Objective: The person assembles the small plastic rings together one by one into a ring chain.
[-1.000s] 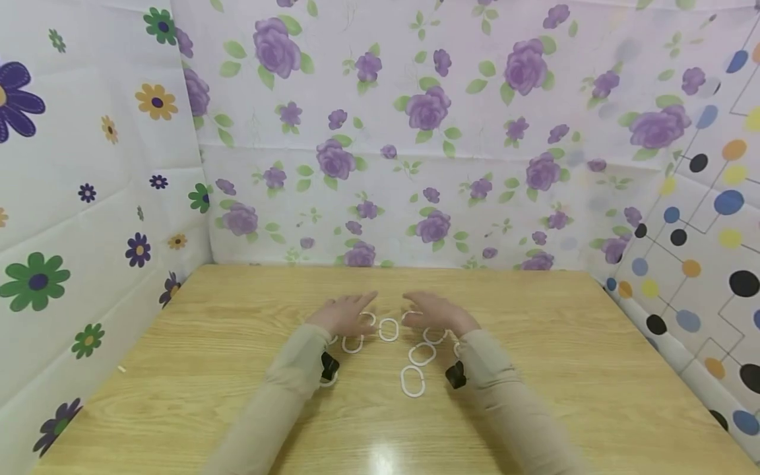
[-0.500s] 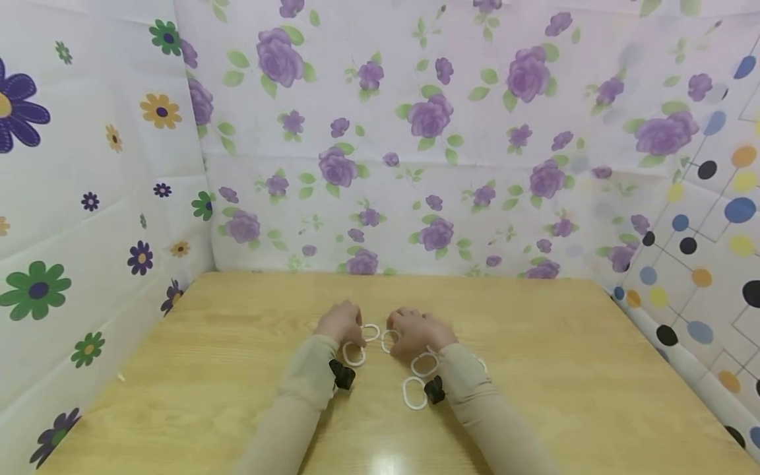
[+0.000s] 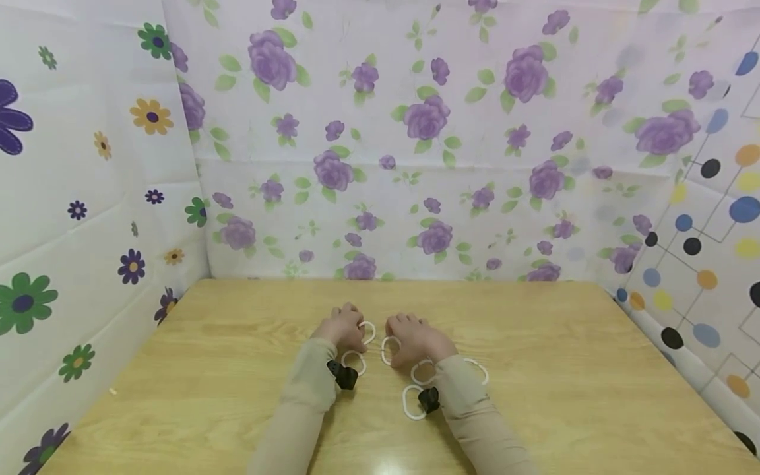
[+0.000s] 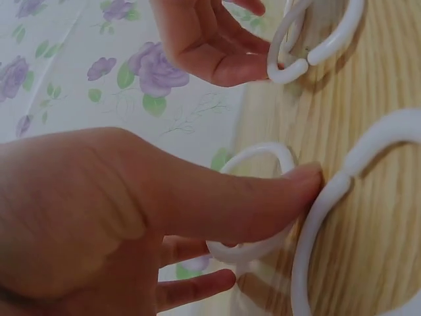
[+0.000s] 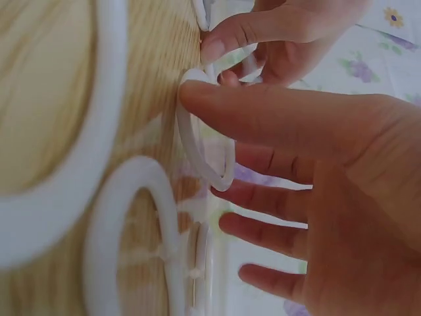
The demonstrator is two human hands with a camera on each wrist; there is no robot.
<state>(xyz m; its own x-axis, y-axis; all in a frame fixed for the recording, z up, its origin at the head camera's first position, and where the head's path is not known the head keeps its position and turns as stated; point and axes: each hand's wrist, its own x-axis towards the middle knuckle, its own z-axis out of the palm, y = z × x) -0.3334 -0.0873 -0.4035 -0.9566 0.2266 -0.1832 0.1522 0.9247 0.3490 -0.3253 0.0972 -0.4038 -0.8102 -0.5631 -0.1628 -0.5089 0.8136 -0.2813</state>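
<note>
Several white oval plastic rings, each with a small slit, are near both hands. My left hand [image 3: 341, 330] pinches one white ring [image 3: 374, 332] between thumb and fingers; in the left wrist view that ring [image 4: 260, 147] is partly behind the thumb. Just across from it, my right hand [image 3: 418, 341] pinches another white ring [image 3: 383, 353]. In the right wrist view this ring [image 5: 187, 131] stands tilted off the wood, thumb on its near side and index and middle fingers behind. A small gap separates the hands.
Loose rings lie on the wooden table [image 3: 237, 396]: one ring [image 3: 356, 352] by the left wrist, one ring [image 3: 413, 375] and another ring [image 3: 406, 402] by the right wrist, and one ring [image 3: 485, 375] beyond the right sleeve. A flowered cloth [image 3: 368, 132] hangs behind.
Both hands, first spread above the rings, have come down and closer together, and their fingers have closed on one ring each. Over the last half second they have barely shifted.
</note>
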